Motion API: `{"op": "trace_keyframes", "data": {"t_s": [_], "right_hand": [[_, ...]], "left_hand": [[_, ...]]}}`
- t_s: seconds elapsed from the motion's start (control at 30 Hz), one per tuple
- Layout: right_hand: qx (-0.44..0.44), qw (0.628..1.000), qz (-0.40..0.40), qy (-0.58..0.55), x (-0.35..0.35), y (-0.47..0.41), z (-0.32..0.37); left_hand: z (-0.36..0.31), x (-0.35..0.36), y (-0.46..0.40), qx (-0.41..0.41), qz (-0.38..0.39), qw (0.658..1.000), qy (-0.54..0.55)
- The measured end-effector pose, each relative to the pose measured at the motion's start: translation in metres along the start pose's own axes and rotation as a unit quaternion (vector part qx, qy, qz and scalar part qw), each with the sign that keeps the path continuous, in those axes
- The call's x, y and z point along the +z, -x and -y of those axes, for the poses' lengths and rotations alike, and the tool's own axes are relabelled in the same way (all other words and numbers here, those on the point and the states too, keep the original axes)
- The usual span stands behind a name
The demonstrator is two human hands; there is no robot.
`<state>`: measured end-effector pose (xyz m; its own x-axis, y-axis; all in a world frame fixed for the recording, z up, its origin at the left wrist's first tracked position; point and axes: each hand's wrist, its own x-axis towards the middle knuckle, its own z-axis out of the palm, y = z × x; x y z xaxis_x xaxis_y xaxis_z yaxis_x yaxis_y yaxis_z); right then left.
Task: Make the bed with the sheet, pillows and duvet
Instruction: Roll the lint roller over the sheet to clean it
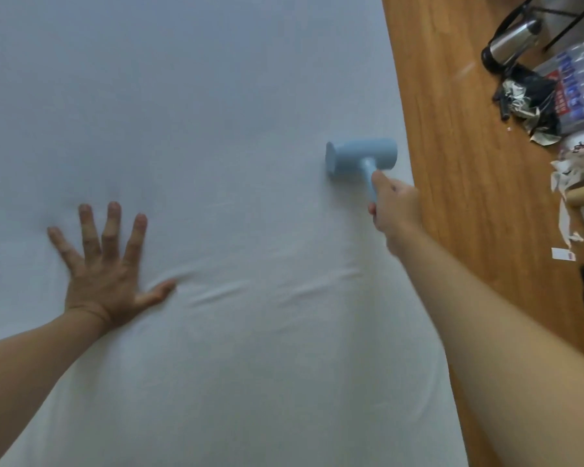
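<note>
Careful: your left hand [105, 267] presses flat, fingers spread wide, on the sheet [199, 96] covering the mattress, while your right hand [393, 207] grips the blue roller [361, 160]. Uneven pushing could deepen the creases.

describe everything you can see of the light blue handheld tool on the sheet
The light blue tool is T-shaped: a smooth cylinder body, plastic by the look, with a flat round face at its left end and a slim handle leaving its underside. It lies sideways near the bed's right edge, its face end against the white sheet. The right hand grips the handle, covering its lower part. It looks slightly blurred; no cord or markings show.
</note>
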<state>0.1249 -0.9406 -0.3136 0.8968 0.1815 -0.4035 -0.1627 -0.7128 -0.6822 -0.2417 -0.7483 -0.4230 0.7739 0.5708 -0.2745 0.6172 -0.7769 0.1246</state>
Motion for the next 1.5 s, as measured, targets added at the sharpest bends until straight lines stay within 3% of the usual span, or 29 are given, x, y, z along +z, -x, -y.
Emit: {"op": "trace_keyframes", "data": {"t_s": [0.17, 0.43, 0.57, 0.67, 0.77, 0.9, 1.17, 1.33, 1.5], "right_hand": [[0.096, 0.983, 0.115, 0.107, -0.025, -0.025, 0.026], [0.147, 0.96, 0.207, 0.115, -0.085, 0.019, -0.055], [0.12, 0.981, 0.126, 0.082, -0.085, 0.056, -0.083], [0.072, 0.995, 0.055, 0.038, -0.068, 0.089, -0.091], [0.049, 0.997, 0.054, -0.011, -0.041, 0.136, -0.083], [0.059, 0.988, 0.138, -0.026, 0.014, 0.202, -0.06], [0.05, 0.962, 0.267, -0.033, 0.145, 0.331, -0.01], [0.063, 0.965, 0.229, -0.11, 0.252, 0.368, 0.041], [0.095, 0.973, 0.154, -0.143, 0.33, 0.378, 0.082]], "left_hand": [[0.0, 0.006, -0.001, 0.003, -0.025, 1.0, -0.007], [0.001, 0.015, 0.001, -0.003, -0.061, 0.998, -0.012], [-0.002, 0.012, 0.003, -0.009, -0.07, 0.997, -0.014], [-0.002, -0.001, 0.006, -0.04, -0.024, 0.997, -0.058], [-0.011, -0.019, 0.024, -0.105, 0.027, 0.993, -0.053], [0.001, -0.038, 0.079, -0.154, 0.074, 0.985, 0.024], [0.183, -0.04, 0.225, -0.202, 0.136, 0.97, -0.027], [0.264, -0.026, 0.251, -0.152, 0.185, 0.971, -0.002], [0.269, -0.013, 0.261, -0.117, 0.179, 0.977, -0.003]]}}
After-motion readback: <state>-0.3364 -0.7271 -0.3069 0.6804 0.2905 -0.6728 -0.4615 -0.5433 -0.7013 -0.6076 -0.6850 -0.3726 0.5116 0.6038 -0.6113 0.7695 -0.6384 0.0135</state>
